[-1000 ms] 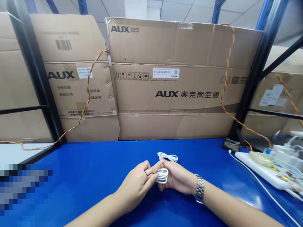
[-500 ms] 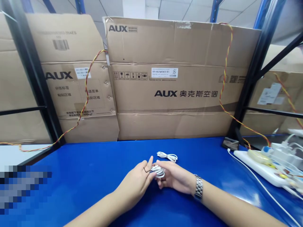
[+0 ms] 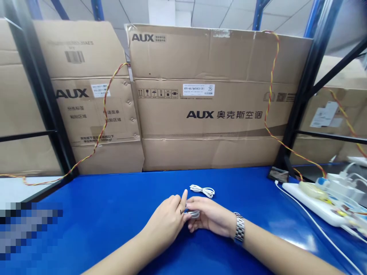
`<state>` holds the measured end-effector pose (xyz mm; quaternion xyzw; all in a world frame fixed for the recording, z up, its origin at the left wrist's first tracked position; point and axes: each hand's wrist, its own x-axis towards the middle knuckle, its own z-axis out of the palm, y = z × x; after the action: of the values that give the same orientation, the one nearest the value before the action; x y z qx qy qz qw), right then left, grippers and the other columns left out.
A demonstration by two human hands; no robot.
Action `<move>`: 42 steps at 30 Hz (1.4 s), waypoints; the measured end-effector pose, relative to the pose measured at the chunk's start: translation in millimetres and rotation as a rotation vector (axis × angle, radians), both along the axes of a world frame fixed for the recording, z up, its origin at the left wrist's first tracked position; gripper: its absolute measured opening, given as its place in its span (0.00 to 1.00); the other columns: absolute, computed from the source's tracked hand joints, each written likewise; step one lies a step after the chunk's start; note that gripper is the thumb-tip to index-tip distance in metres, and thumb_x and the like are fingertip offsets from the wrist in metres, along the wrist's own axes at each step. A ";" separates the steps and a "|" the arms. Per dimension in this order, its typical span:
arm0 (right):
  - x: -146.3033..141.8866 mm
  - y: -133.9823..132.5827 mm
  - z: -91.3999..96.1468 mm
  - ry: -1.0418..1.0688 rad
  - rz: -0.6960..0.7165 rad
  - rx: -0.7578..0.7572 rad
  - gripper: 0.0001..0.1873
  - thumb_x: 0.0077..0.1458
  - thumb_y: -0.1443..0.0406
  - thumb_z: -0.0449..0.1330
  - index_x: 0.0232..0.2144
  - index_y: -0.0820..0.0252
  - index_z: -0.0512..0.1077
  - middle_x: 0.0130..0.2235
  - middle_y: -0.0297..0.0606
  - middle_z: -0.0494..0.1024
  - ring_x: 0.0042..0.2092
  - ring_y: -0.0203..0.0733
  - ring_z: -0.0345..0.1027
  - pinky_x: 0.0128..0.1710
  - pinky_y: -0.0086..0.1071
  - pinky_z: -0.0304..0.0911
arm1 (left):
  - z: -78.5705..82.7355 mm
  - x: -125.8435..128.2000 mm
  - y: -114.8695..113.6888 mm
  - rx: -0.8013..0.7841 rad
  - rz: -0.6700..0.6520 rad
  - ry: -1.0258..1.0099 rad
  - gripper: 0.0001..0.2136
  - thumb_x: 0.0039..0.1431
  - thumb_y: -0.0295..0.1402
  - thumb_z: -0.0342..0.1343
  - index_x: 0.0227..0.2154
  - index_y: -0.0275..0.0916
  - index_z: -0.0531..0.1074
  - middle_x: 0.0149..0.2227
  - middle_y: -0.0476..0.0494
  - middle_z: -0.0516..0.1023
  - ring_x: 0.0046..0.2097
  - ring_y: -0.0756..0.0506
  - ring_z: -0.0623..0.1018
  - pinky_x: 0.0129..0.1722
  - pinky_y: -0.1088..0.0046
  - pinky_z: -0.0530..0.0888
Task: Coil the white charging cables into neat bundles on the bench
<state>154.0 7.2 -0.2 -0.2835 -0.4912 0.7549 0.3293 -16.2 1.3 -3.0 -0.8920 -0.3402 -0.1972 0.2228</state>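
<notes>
A coiled white cable (image 3: pixel 195 214) is between my two hands, just above the blue tabletop. My right hand (image 3: pixel 210 217) grips the coil from the right, its thumb above and its fingers curled below. From the left, my left hand (image 3: pixel 168 217) meets it, with the thumb at the coil's end and the index finger pointing up. A short bit of a thin black tie (image 3: pixel 181 211) shows at my left fingers; the hand hides the rest. Just beyond my hands lies a second white cable (image 3: pixel 202 190), coiled and bound in the middle with a black tie.
Large cardboard boxes (image 3: pixel 223 152) stand along the back of the blue table (image 3: pixel 114 198). At right are a white power strip (image 3: pixel 312 204) with plugs and a dark flat device (image 3: pixel 278 174) with a white cord. Black rack posts (image 3: pixel 301 95) flank the table.
The coil in my hands has turned, so less of its loops shows. The black tie, earlier stretched between my left fingers and the coil, now shows as a short piece.
</notes>
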 end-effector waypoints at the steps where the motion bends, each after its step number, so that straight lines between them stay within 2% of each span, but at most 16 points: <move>1: -0.7 -0.5 0.3 0.001 -0.004 0.004 0.11 0.49 0.62 0.58 0.35 0.61 0.65 0.27 0.35 0.72 0.26 0.35 0.68 0.33 0.34 0.60 | -1.0 -0.3 0.3 -0.019 -0.002 -0.015 0.21 0.62 0.35 0.36 0.56 0.31 0.53 0.33 0.38 0.70 0.34 0.43 0.69 0.32 0.67 0.70; 5: -3.5 -2.6 0.7 0.054 -0.038 0.017 0.11 0.47 0.65 0.59 0.36 0.61 0.66 0.26 0.35 0.72 0.27 0.34 0.66 0.34 0.34 0.60 | -5.0 -1.1 1.1 -0.120 -0.006 -0.081 0.22 0.61 0.34 0.39 0.57 0.33 0.51 0.35 0.39 0.69 0.35 0.45 0.69 0.33 0.68 0.71; 9: -4.7 -3.2 -1.5 0.076 -0.092 0.035 0.10 0.46 0.66 0.60 0.34 0.61 0.67 0.25 0.34 0.71 0.26 0.32 0.64 0.30 0.29 0.57 | -4.4 -1.3 -0.3 -0.270 -0.020 -0.186 0.22 0.61 0.34 0.39 0.58 0.38 0.48 0.37 0.40 0.69 0.37 0.46 0.69 0.37 0.68 0.71; 13: -4.8 -3.9 -3.1 0.099 -0.138 0.046 0.10 0.45 0.67 0.61 0.34 0.61 0.67 0.27 0.34 0.72 0.25 0.29 0.62 0.28 0.26 0.55 | -4.0 -2.3 0.2 -0.413 -0.018 -0.286 0.23 0.61 0.34 0.39 0.58 0.39 0.48 0.39 0.39 0.69 0.39 0.45 0.70 0.40 0.68 0.70; 16: -4.9 -4.4 -3.4 0.103 -0.159 0.042 0.09 0.45 0.66 0.61 0.32 0.60 0.67 0.27 0.33 0.71 0.24 0.29 0.61 0.27 0.26 0.55 | -5.1 -3.5 3.3 -0.432 -0.008 -0.282 0.21 0.61 0.32 0.39 0.57 0.40 0.51 0.39 0.40 0.71 0.39 0.46 0.71 0.40 0.68 0.71; 18: -5.2 -4.4 -4.0 0.096 -0.162 0.042 0.09 0.44 0.66 0.62 0.31 0.60 0.67 0.26 0.33 0.71 0.24 0.29 0.61 0.27 0.26 0.54 | -3.6 -3.6 4.3 -0.389 0.003 -0.207 0.20 0.61 0.31 0.37 0.56 0.38 0.55 0.37 0.40 0.72 0.37 0.45 0.72 0.37 0.67 0.71; 21: -6.6 -4.6 -5.2 0.091 -0.159 0.051 0.09 0.43 0.67 0.62 0.30 0.60 0.66 0.27 0.33 0.72 0.23 0.29 0.60 0.27 0.26 0.55 | 4.7 -2.3 0.9 -0.275 0.064 -0.040 0.18 0.60 0.29 0.37 0.50 0.32 0.63 0.34 0.37 0.74 0.34 0.43 0.73 0.33 0.67 0.71; 23: -8.2 -5.4 -5.4 0.091 -0.166 0.071 0.10 0.43 0.67 0.61 0.30 0.60 0.66 0.28 0.34 0.73 0.24 0.29 0.60 0.27 0.26 0.55 | 11.7 -1.4 -3.9 -0.242 0.134 0.046 0.16 0.60 0.29 0.37 0.40 0.32 0.70 0.31 0.37 0.74 0.32 0.43 0.73 0.31 0.68 0.69; 25: -9.9 -6.7 -5.2 0.085 -0.178 0.099 0.10 0.43 0.66 0.61 0.30 0.60 0.66 0.29 0.33 0.73 0.23 0.29 0.60 0.27 0.26 0.54 | 16.6 -1.0 -8.1 -0.277 0.172 0.034 0.18 0.61 0.31 0.36 0.31 0.34 0.72 0.29 0.38 0.74 0.30 0.43 0.73 0.30 0.70 0.68; 27: -11.4 -7.9 -5.1 0.072 -0.194 0.134 0.10 0.44 0.66 0.61 0.31 0.59 0.66 0.29 0.32 0.72 0.23 0.29 0.60 0.26 0.27 0.53 | 17.7 -1.1 -9.8 -0.413 0.156 -0.119 0.21 0.62 0.36 0.33 0.27 0.36 0.71 0.26 0.42 0.74 0.28 0.46 0.73 0.28 0.72 0.66; 28: -11.9 -8.2 -5.3 0.057 -0.202 0.158 0.09 0.44 0.65 0.61 0.31 0.59 0.66 0.28 0.31 0.71 0.23 0.29 0.60 0.26 0.27 0.53 | 16.9 -1.2 -9.4 -0.530 0.138 -0.241 0.22 0.62 0.39 0.32 0.27 0.37 0.71 0.24 0.43 0.74 0.26 0.47 0.73 0.27 0.74 0.66; 32: -12.4 -6.8 -7.2 -0.049 -0.240 0.260 0.07 0.47 0.62 0.59 0.29 0.59 0.66 0.23 0.29 0.67 0.22 0.30 0.59 0.24 0.27 0.52 | 11.5 -0.2 -0.9 -1.174 0.023 -0.721 0.26 0.57 0.50 0.34 0.26 0.35 0.71 0.18 0.48 0.71 0.17 0.52 0.68 0.17 0.78 0.61; 34: -11.9 -5.5 -7.6 -0.096 -0.272 0.310 0.07 0.49 0.62 0.57 0.30 0.59 0.66 0.22 0.30 0.68 0.22 0.32 0.59 0.25 0.28 0.53 | 9.9 0.4 4.6 -1.367 -0.058 -0.832 0.27 0.54 0.52 0.37 0.24 0.34 0.72 0.19 0.48 0.71 0.16 0.52 0.66 0.15 0.79 0.59; 37: -10.7 -4.5 -5.7 -0.121 -0.297 0.368 0.09 0.51 0.61 0.55 0.34 0.59 0.67 0.24 0.32 0.70 0.24 0.34 0.61 0.27 0.30 0.56 | 8.4 0.4 9.7 -1.390 -0.100 -0.905 0.25 0.53 0.51 0.41 0.23 0.33 0.72 0.21 0.47 0.73 0.18 0.53 0.66 0.15 0.80 0.58; 42: -8.1 -3.7 -1.0 -0.179 -0.247 0.438 0.13 0.48 0.59 0.58 0.36 0.59 0.66 0.26 0.33 0.71 0.25 0.34 0.62 0.28 0.30 0.58 | 4.7 0.3 9.6 -1.277 -0.030 -1.018 0.20 0.51 0.49 0.45 0.22 0.35 0.69 0.22 0.48 0.73 0.21 0.51 0.68 0.18 0.78 0.61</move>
<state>145.8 3.5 -1.3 -0.3289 -0.6317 0.5565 0.4278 -15.9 10.9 1.6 -0.6525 -0.4346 -0.3495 -0.5130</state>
